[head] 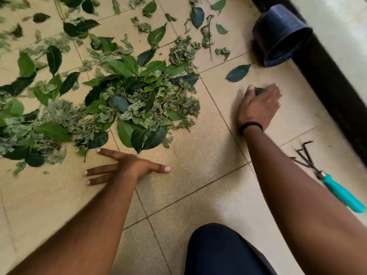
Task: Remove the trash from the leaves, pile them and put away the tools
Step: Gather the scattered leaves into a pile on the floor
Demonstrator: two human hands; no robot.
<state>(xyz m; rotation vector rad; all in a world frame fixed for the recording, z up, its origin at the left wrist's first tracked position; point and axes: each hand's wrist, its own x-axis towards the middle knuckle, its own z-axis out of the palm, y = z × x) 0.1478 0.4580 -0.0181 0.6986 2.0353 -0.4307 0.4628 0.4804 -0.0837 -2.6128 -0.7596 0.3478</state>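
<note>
A heap of green leaves [139, 100] lies on the tiled floor [198, 155], and more leaves are scattered to the left and toward the back. My left hand [129, 167] rests flat on the floor just in front of the heap, fingers spread and straight. My right hand [258, 104] is off to the right of the heap, its fingers cupped over a small dark leaf [258, 90] on the floor. One loose leaf [238, 72] lies just beyond that hand. A hand rake [327, 175] with a teal handle lies at the right.
A dark blue plastic pot [282, 34] lies tipped on its side at the back right, against a black strip [327, 82] along the wall. My knee in dark cloth [218, 251] is at the bottom.
</note>
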